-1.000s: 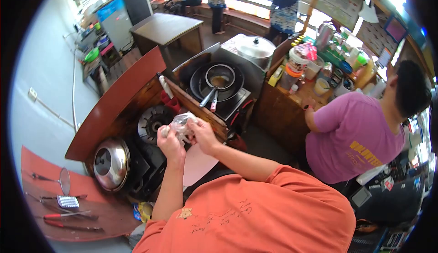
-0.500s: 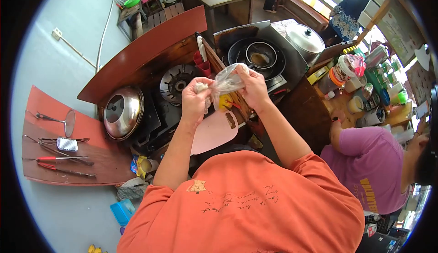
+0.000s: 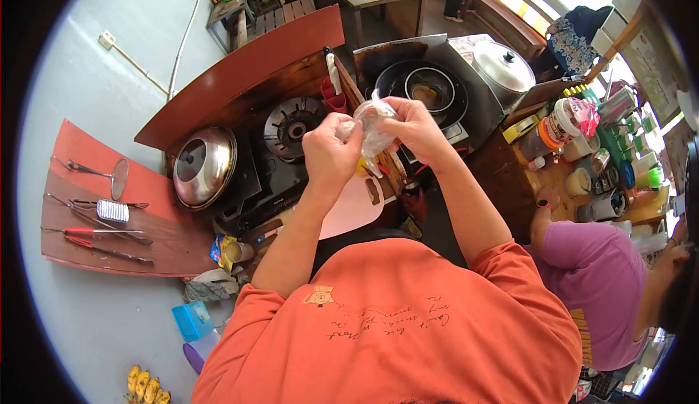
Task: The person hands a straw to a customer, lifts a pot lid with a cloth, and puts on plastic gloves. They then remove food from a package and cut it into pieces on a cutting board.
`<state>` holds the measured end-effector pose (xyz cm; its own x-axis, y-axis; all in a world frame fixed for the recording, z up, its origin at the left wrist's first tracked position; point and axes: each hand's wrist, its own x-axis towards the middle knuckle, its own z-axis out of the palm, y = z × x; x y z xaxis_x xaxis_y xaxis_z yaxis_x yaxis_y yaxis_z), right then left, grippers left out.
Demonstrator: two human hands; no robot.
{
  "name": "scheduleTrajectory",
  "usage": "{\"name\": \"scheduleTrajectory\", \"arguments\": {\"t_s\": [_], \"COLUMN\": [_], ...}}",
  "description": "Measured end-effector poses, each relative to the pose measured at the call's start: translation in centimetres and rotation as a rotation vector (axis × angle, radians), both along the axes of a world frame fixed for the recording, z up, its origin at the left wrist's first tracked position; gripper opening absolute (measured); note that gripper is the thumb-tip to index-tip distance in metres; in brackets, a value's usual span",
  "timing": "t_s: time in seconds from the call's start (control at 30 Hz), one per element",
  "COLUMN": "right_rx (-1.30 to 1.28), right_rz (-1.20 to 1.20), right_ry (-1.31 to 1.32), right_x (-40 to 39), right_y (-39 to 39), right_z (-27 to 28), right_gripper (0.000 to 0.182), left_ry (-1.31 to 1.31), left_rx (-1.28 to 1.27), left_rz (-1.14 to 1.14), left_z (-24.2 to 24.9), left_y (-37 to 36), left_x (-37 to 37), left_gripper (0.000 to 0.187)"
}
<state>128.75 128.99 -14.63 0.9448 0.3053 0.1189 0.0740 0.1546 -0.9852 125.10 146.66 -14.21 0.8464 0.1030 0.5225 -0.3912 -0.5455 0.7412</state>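
Both my hands are raised over the stove counter, holding a small clear plastic bag (image 3: pixel 375 129) between them. My left hand (image 3: pixel 329 153) grips the bag's left side, fingers curled around it. My right hand (image 3: pixel 409 127) pinches its top and right side. The bag holds something pale; I cannot tell what. Under my hands lie a pink cutting board (image 3: pixel 354 205) and a gas burner (image 3: pixel 293 116).
A steel wok lid (image 3: pixel 204 165) rests left of the burner. A black pan with a smaller pan (image 3: pixel 424 89) sits behind, beside a lidded pot (image 3: pixel 503 67). Utensils (image 3: pixel 95 218) hang on a red board at left. A person in a purple shirt (image 3: pixel 615 280) stands at right by a cluttered counter.
The view has tilted down and shifted. My hands have drawn closer together, gathering the plastic bag into a tighter bunch.
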Motion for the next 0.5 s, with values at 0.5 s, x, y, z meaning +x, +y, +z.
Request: {"name": "scheduleTrajectory", "arguments": {"t_s": [0.5], "right_rx": [1.002], "right_rz": [0.044], "right_ry": [0.338], "right_x": [-1.1], "right_y": [-1.3], "right_z": [-5.0], "right_gripper": [0.024], "left_ry": [-0.573], "left_rx": [0.507], "left_rz": [-0.239], "left_z": [-3.9], "left_y": [-1.3], "left_x": [-2.6], "left_gripper": [0.023]}}
